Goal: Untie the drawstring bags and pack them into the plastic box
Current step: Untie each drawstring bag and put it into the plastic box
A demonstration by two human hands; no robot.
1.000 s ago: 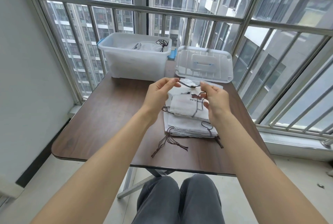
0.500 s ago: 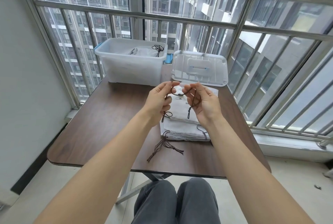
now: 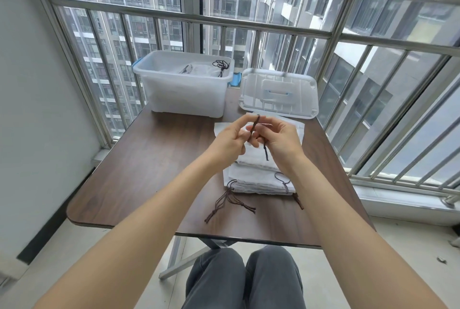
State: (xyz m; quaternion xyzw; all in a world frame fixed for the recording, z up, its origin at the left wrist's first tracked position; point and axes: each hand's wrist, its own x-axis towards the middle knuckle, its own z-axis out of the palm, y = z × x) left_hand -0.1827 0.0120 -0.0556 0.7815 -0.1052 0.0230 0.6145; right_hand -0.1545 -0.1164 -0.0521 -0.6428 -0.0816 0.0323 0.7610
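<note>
Hands closed in since a second ago. Then, the left hand (image 3: 230, 143) and right hand (image 3: 278, 143) were spread apart above the stack of bags (image 3: 258, 176), a dark drawstring (image 3: 252, 128) stretched level between them. Half a second back they had drawn together, cord looped between the fingers. Now they nearly touch over the stack; the cord stands upright, pinched at its top by the left fingertips, its loose end hanging below the right hand's palm. Both hands sit a little farther from the stack's near edge, toward the lid (image 3: 278, 93).
</note>
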